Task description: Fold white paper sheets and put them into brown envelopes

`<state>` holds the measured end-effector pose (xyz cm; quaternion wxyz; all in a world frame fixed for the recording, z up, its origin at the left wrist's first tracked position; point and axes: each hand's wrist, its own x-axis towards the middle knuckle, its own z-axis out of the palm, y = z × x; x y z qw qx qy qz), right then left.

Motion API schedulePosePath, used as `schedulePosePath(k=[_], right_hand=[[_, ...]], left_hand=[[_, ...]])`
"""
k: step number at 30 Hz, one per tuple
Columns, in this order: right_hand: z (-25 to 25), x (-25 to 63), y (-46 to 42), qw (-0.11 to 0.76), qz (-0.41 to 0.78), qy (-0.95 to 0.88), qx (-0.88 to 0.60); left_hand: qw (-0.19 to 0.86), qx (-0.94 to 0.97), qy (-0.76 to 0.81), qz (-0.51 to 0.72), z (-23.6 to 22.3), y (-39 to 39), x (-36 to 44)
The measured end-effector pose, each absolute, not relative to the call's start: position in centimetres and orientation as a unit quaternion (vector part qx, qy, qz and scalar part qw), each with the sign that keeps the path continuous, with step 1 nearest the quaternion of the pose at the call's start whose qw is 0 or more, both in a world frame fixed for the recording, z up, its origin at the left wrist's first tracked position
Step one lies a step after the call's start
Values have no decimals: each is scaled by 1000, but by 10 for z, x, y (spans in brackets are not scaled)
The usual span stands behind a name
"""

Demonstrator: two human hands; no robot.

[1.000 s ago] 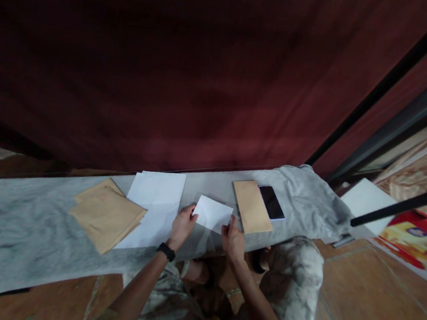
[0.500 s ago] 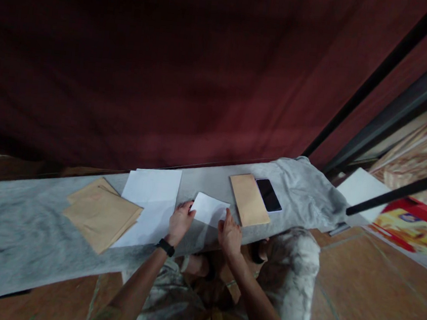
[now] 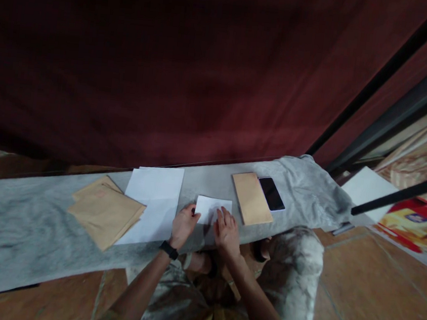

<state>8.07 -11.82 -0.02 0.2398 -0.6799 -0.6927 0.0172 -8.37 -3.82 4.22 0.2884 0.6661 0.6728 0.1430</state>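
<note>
A small folded sheet of white paper [image 3: 209, 204] lies on the grey cloth in front of me. My left hand [image 3: 184, 225], with a dark wristband, pinches its left edge; a small dark thing I cannot make out shows at the fingertips. My right hand [image 3: 228, 231] rests on the paper's right part, fingers stretched out and holding nothing. Larger white sheets [image 3: 154, 197] lie to the left, partly under several brown envelopes [image 3: 111, 210]. To the right of my hands is another brown envelope [image 3: 252, 198], touching a dark-screened phone [image 3: 271, 193].
The grey cloth [image 3: 19, 226] covers a long, narrow bench. Behind it hangs a dark red curtain [image 3: 204, 103]. Black metal bars [image 3: 377, 85] cross at the right, beside a red and yellow box [image 3: 416, 222] above the tiled floor. My knees are under the near edge.
My right hand has gone from touching the paper's right edge with a fingertip to lying over it with several fingers. The paper has turned slightly and lies straighter. The view shifted a little.
</note>
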Motion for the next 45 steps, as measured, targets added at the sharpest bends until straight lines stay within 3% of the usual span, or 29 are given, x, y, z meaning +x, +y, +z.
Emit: schedulePosePath(k=[6,9,12,17,28,45], right_hand=[[-12,74,-123,236,-18,-680,-694],[-14,74,-124,240,-27,-676,-696],[-15,73,-124,235,-26,-674,-700],[-14,75,-124,216,-16,-680,-700],[-9,90,-97,254,32,-683,-684],[-17,87,-121,227,-80,-714,-658]], left_hand=[[283,657,684,144,44,-46,-84],[213,691,667,177,39,-54,-82],[147,762,597,201,32,-62,-70],[164,852,469,168,15,-67,-39],[88,864,484,105,1,-65,-38],[-3,807,579,120,-4,-76,-57]])
